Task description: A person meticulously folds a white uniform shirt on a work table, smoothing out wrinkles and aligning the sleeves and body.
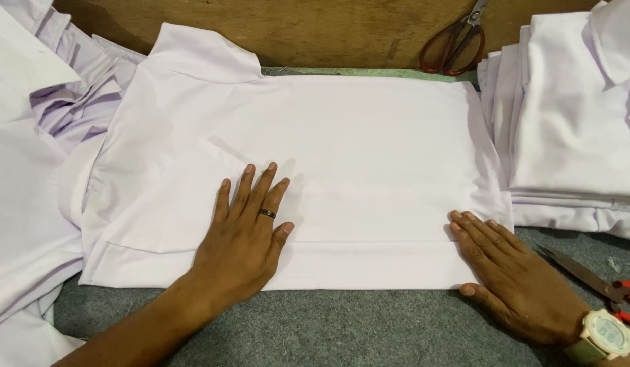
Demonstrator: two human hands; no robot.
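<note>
A white collared shirt [369, 149] lies flat and partly folded on a grey felt-covered table [356, 326], its collar at the upper left. My left hand [243, 231] presses flat on the shirt's lower middle, fingers spread, a dark ring on one finger. Resting at the shirt's lower right corner is my right hand [512, 275], fingers flat along the hem edge, with a pale wristwatch on the wrist. Neither hand holds anything.
A stack of folded white shirts [573, 115] stands at the right. Loose white shirts [29, 170] are heaped at the left. Red-handled scissors [454, 44] lie at the back on the wooden board. A second pair of scissors [600, 282] lies beside my right wrist.
</note>
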